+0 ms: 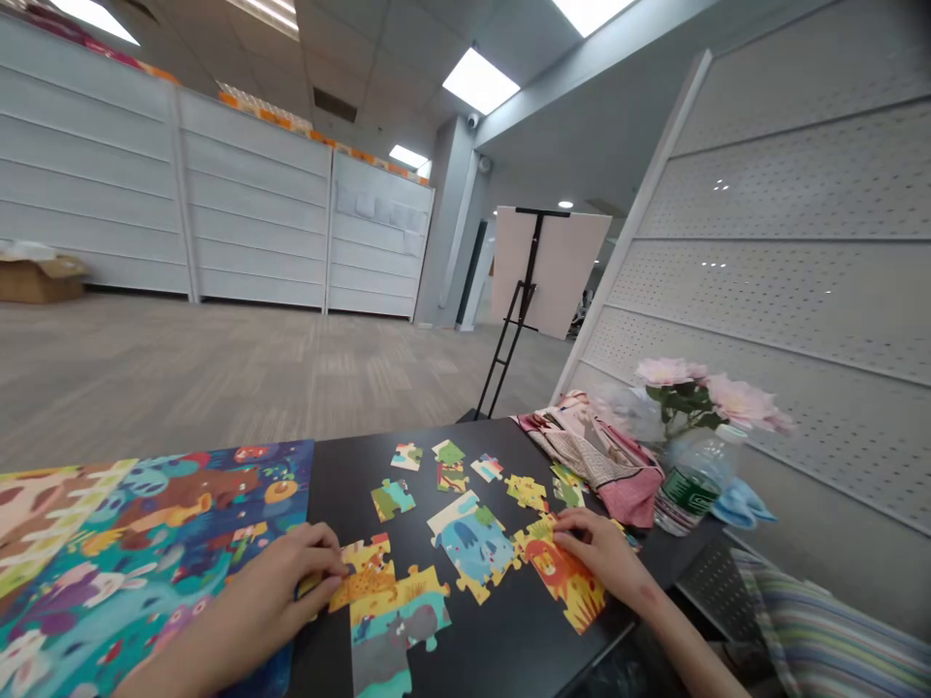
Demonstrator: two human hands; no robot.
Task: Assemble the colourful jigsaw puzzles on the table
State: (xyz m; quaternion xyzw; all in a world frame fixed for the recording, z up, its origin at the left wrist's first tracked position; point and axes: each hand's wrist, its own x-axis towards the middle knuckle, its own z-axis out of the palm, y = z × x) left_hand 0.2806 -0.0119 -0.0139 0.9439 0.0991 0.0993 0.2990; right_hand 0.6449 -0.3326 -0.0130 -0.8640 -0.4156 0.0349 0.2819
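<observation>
My left hand [295, 586] is closed at the left of the black table, its fingers pinching a yellow puzzle piece [308, 586] that they mostly cover. Right beside its fingertips lies a joined section with a spotted animal [368, 572], and below that a grey hippo section [393, 635]. My right hand [600, 553] rests on the orange lion section [557, 572], fingers bent together and pressed to its upper edge. Between the hands sits a blue elephant section [472, 543]. Loose jigsaw pieces [393, 498] are scattered farther back, among them a yellow piece [527, 491].
A colourful picture board [181, 523] covers the table's left side. At the right back are a pink cloth [593, 451], a water bottle [694, 485], pink flowers [727, 397] and a blue cloth [742, 504]. A striped cushion [836, 620] lies at lower right.
</observation>
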